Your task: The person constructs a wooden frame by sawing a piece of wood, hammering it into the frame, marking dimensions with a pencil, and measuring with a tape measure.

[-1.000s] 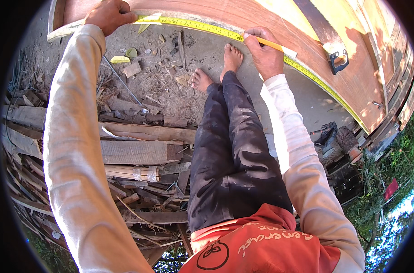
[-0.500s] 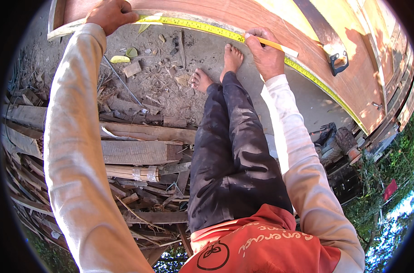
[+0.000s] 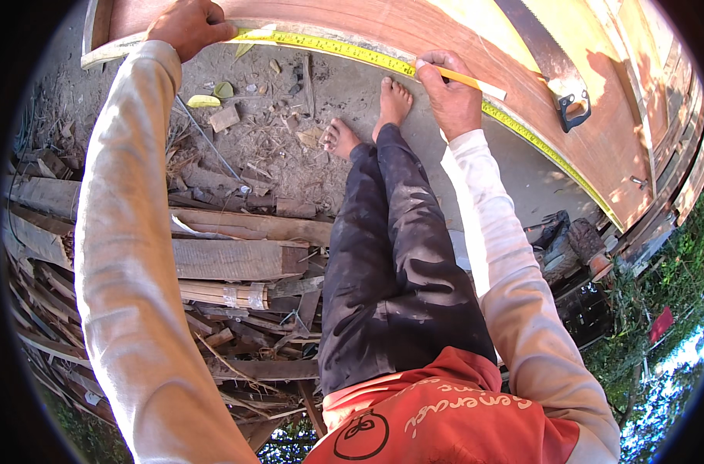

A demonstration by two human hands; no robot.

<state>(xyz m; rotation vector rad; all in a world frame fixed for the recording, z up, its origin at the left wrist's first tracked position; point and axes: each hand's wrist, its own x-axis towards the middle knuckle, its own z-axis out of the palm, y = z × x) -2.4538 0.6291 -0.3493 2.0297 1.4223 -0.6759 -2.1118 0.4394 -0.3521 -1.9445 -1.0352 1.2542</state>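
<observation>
A yellow tape measure (image 3: 329,44) lies stretched along the near edge of a reddish plywood panel (image 3: 352,17) framed with wood strips. At the panel's upper left, my left hand (image 3: 188,29) is closed, pinching the tape against the edge; the thumb hides where the tape goes. My right hand (image 3: 451,94) is closed around a yellow pencil (image 3: 468,80) with a white end. The pencil's other end is by my thumb and fingertips, close to the tape's markings. To the right of this hand the tape continues down to the panel's right corner.
A handsaw (image 3: 549,66) with a dark handle rests on the panel. Stacked boards and scrap wood (image 3: 236,259) fill the lower left. On the dirt ground lie a wood block (image 3: 224,118) and yellow leaves (image 3: 204,101). My bare feet (image 3: 394,100) stand just below the panel edge.
My right hand and the pencil have shifted very slightly, the hand a little left and the pencil a little downward. My left hand stays in place on the tape.
</observation>
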